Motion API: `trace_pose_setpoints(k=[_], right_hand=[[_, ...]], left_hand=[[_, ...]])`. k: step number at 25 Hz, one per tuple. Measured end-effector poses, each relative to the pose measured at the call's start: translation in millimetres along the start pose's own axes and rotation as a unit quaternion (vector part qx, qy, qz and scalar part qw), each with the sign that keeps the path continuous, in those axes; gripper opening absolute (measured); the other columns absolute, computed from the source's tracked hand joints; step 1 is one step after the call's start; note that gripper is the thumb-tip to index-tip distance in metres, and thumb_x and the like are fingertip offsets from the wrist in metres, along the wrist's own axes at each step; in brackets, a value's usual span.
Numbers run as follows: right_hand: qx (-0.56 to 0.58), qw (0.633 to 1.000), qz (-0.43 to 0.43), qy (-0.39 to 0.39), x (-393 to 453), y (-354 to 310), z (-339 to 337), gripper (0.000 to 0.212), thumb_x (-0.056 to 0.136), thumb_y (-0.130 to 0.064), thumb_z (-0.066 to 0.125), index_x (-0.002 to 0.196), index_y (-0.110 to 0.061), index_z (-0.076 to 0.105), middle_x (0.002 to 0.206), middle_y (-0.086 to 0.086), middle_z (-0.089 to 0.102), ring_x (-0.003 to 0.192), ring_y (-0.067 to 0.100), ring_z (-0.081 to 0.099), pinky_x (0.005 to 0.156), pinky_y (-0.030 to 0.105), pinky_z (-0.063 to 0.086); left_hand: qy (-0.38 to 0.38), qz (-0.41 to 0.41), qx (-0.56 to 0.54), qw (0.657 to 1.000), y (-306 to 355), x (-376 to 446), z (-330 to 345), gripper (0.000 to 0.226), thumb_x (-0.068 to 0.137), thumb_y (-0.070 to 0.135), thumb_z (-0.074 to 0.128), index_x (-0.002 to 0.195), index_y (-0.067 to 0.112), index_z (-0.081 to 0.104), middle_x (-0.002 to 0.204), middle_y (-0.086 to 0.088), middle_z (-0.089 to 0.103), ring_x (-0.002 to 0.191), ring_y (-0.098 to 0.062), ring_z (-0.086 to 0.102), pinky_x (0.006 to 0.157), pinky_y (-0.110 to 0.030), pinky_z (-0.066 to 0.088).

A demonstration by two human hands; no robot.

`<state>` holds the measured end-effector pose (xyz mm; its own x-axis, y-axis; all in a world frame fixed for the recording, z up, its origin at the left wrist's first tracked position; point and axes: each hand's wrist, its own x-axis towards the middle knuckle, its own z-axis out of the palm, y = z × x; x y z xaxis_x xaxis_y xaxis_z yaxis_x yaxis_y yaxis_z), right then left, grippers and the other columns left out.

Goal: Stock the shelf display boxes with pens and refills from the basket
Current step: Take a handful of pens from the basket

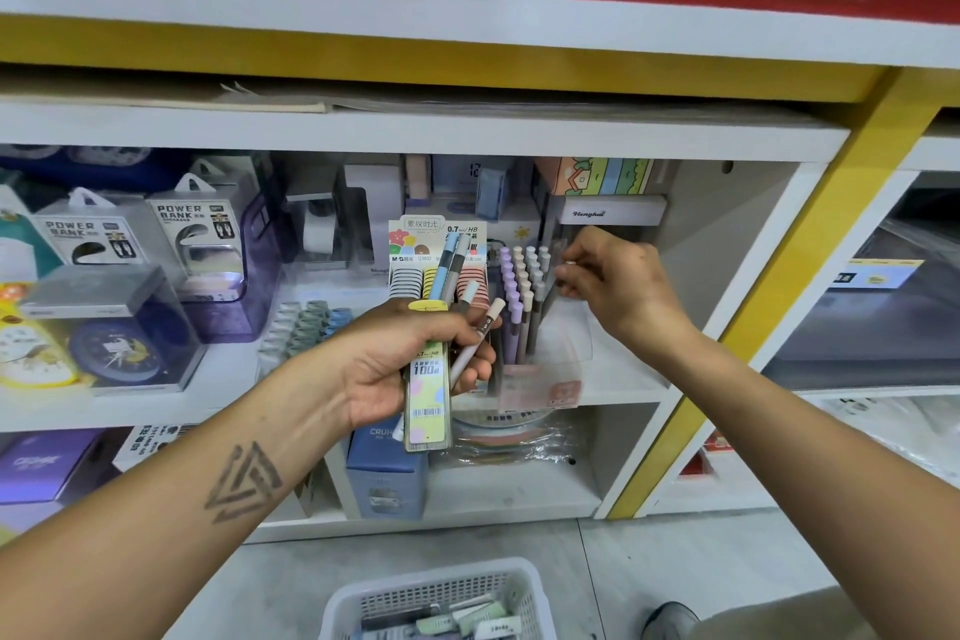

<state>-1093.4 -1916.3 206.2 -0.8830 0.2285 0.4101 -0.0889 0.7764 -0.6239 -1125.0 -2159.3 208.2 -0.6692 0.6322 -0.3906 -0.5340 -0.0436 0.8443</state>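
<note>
My left hand (415, 359) grips a bunch of pens (457, 291) together with a flat pack of lead refills (427, 395), held up in front of the middle shelf. Behind it stands a clear display box (524, 307) filled with several purple, white and grey pens. My right hand (613, 281) is at the right side of that box, fingers curled, pinching a small pale pen tip between thumb and finger. A refill display box (436, 255) with rows of packs stands just left of the pen box. The white basket (441, 603) sits on the floor below.
Power bank packages (192, 234) and a boxed clock (119, 343) fill the shelf's left side. Blue boxes (384, 468) stand on the lower shelf. A yellow post (779, 286) bounds the bay on the right. A shoe (670, 618) shows beside the basket.
</note>
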Motion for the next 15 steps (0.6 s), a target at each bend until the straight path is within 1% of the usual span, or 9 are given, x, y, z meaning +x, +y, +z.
trace_pose_setpoints(k=[2, 3, 7, 10, 13, 15], right_hand=[[-0.013, 1.0, -0.003, -0.006, 2.4, -1.5, -0.4, 0.014, 0.094, -0.01, 0.065, 0.082, -0.015, 0.061, 0.071, -0.001, 0.069, 0.068, 0.011, 0.07, 0.073, 0.041, 0.061], [-0.024, 1.0, -0.011, -0.005, 3.1, -2.6, -1.4, 0.013, 0.094, -0.009, 0.065, 0.082, -0.014, 0.062, 0.07, -0.003, 0.068, 0.066, 0.009, 0.069, 0.072, 0.04, 0.06], [-0.034, 0.999, -0.026, -0.002, 5.9, -6.5, -3.1, 0.008, 0.094, -0.01, 0.066, 0.086, -0.009, 0.067, 0.071, -0.002, 0.068, 0.067, 0.012, 0.069, 0.071, 0.039, 0.059], [-0.021, 0.999, -0.023, 0.016, 6.7, -4.7, -1.1, 0.006, 0.093, -0.011, 0.067, 0.087, -0.009, 0.067, 0.073, 0.001, 0.07, 0.068, 0.013, 0.07, 0.071, 0.036, 0.059], [-0.026, 0.999, -0.021, 0.002, 6.1, -3.0, 2.4, 0.007, 0.093, -0.009, 0.067, 0.088, -0.005, 0.068, 0.071, -0.003, 0.067, 0.066, 0.005, 0.068, 0.068, 0.026, 0.059], [-0.019, 1.0, -0.014, -0.002, 8.0, -2.2, 3.1, 0.007, 0.092, -0.007, 0.068, 0.088, -0.003, 0.069, 0.071, 0.002, 0.069, 0.065, 0.006, 0.069, 0.064, 0.018, 0.056]], left_hand=[[-0.001, 0.002, 0.004, 1.0, 0.4, -0.1, -2.3, 0.02, 0.08, -0.007, 0.063, 0.083, 0.006, 0.078, 0.083, -0.026, 0.068, 0.063, -0.026, 0.067, 0.049, -0.026, 0.055], [-0.001, 0.001, 0.005, 1.0, 0.5, -0.1, -3.2, 0.02, 0.08, -0.007, 0.063, 0.083, 0.006, 0.078, 0.083, -0.026, 0.068, 0.064, -0.026, 0.067, 0.049, -0.027, 0.055], [-0.001, 0.001, -0.001, 1.0, 1.2, -2.0, -3.8, 0.022, 0.08, -0.007, 0.064, 0.099, 0.001, 0.071, 0.084, -0.027, 0.068, 0.063, -0.026, 0.067, 0.049, -0.027, 0.055], [-0.002, 0.003, -0.001, 1.0, 1.6, -1.9, -3.2, 0.022, 0.081, -0.007, 0.063, 0.099, 0.001, 0.072, 0.084, -0.026, 0.068, 0.063, -0.026, 0.067, 0.05, -0.027, 0.055], [-0.002, 0.004, 0.005, 1.0, 2.2, -3.0, -3.0, 0.02, 0.079, -0.007, 0.063, 0.084, 0.005, 0.079, 0.083, -0.026, 0.068, 0.062, -0.025, 0.067, 0.05, -0.026, 0.056], [-0.004, 0.003, 0.01, 1.0, 2.1, -4.1, -2.2, 0.019, 0.074, -0.006, 0.066, 0.083, 0.005, 0.079, 0.082, -0.025, 0.068, 0.062, -0.025, 0.067, 0.05, -0.026, 0.055]])
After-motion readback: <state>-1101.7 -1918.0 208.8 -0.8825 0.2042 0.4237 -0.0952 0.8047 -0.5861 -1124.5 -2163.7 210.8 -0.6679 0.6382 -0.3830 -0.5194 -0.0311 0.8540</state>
